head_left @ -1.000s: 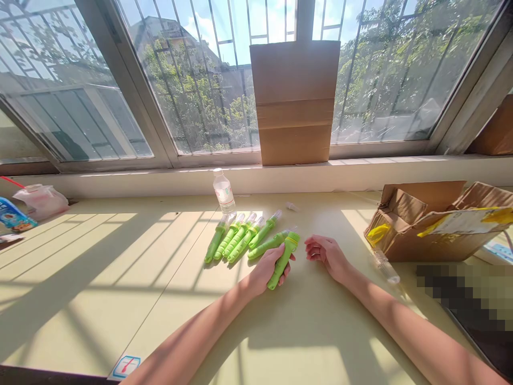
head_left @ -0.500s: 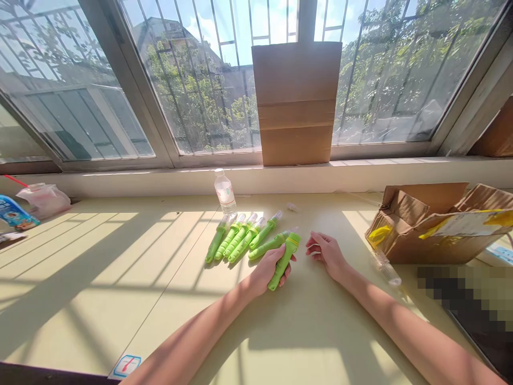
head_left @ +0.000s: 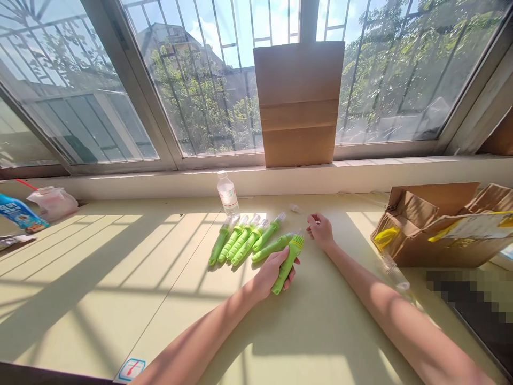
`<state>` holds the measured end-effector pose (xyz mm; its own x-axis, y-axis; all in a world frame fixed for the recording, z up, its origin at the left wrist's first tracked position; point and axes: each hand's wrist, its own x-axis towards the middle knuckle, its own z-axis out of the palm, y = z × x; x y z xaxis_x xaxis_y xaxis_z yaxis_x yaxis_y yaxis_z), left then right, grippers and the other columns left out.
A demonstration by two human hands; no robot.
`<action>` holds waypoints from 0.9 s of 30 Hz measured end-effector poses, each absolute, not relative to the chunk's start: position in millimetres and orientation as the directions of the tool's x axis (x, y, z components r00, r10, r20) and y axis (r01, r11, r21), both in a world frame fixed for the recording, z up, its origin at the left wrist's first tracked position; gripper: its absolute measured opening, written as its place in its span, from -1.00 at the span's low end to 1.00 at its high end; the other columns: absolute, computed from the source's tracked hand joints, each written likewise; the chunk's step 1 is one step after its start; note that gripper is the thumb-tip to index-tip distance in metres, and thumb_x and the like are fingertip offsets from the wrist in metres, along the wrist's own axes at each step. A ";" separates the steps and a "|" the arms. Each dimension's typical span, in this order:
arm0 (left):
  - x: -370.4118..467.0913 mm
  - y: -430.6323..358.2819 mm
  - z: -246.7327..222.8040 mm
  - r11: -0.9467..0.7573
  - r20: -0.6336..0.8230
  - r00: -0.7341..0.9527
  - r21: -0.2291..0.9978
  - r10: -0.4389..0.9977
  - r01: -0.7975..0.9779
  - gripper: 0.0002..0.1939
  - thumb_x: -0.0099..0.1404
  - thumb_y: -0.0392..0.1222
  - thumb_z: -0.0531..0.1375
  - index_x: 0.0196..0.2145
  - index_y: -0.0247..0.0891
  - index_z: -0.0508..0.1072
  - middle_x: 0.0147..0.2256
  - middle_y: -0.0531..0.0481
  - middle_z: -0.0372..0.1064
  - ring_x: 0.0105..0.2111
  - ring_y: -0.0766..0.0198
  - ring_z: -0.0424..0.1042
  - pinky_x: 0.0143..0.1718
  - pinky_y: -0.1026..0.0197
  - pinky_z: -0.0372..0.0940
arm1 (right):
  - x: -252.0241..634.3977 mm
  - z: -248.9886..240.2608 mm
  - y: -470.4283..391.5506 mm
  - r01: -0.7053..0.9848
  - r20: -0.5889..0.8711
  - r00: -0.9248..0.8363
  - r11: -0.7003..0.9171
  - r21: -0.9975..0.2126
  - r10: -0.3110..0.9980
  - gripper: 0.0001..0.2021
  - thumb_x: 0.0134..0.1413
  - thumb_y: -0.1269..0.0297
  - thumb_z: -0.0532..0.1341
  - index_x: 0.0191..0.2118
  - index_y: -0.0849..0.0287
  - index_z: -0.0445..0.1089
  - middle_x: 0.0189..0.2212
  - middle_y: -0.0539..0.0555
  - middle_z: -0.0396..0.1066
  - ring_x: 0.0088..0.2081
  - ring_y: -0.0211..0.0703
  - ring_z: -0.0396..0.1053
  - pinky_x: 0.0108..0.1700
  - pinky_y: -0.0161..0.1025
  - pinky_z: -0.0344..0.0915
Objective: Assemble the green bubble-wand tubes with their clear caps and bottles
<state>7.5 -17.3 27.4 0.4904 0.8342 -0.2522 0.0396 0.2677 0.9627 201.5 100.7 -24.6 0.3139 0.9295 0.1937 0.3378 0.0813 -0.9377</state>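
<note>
My left hand [head_left: 276, 270] is wrapped round a green flashlight-shaped plastic handle [head_left: 286, 270], held tilted with its ribbed, yellowish end up and no clear cap on it. Just behind lies a similar green handle [head_left: 269, 250] with a clear tip. Several more green handles with clear caps [head_left: 243, 243] lie side by side to the left. My right hand [head_left: 320, 231] hovers over the table to the right, fingers loosely curled and apart, with nothing visible in them. A small clear plastic piece [head_left: 295, 208] lies beyond its fingertips, not touched.
A water bottle [head_left: 227, 195] stands behind the handles. On the right are an open cardboard box [head_left: 444, 235] and a clear plastic tube [head_left: 396, 272] by its near side. A blue packet [head_left: 22, 214] and a pinkish cup [head_left: 54, 203] sit far left. Cardboard [head_left: 298, 107] leans against the window.
My right hand has moved forward, away from me, closer to the small clear piece. The left hand keeps its grip on the green handle. The view has shifted slightly.
</note>
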 end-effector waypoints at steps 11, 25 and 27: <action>7.6 -15.9 22.0 0.294 -0.258 0.502 0.956 0.825 0.009 -0.46 0.25 0.28 -0.05 -0.31 -0.30 0.34 -0.64 0.09 0.20 -0.75 0.41 0.15 -0.73 0.34 0.01 | 185.3 -20.2 140.4 0.784 0.362 0.105 0.147 -0.604 0.926 -0.71 0.18 0.18 -0.01 -0.14 0.09 0.40 -0.02 0.11 0.35 0.07 -0.03 0.18 0.02 -0.14 0.16; 8.3 -16.1 20.9 0.286 -0.257 0.488 0.958 0.834 0.014 -0.46 0.26 0.26 -0.04 -0.28 -0.31 0.38 -0.63 0.07 0.22 -0.75 0.42 0.14 -0.72 0.32 0.02 | 197.5 -25.6 139.6 0.933 0.243 -0.026 0.111 -0.342 0.970 -0.63 0.18 0.22 -0.02 0.05 0.09 0.33 0.09 0.14 0.27 0.10 0.05 0.15 0.06 0.00 0.11; 8.4 -15.8 21.2 0.286 -0.259 0.490 0.958 0.832 0.020 -0.46 0.26 0.26 -0.04 -0.28 -0.32 0.38 -0.63 0.07 0.22 -0.74 0.42 0.14 -0.71 0.31 0.02 | 202.7 -26.9 127.6 0.939 0.261 -0.015 0.103 -0.327 0.965 -0.64 0.19 0.23 -0.03 0.03 0.10 0.34 0.07 0.16 0.29 0.08 0.08 0.17 0.05 0.02 0.12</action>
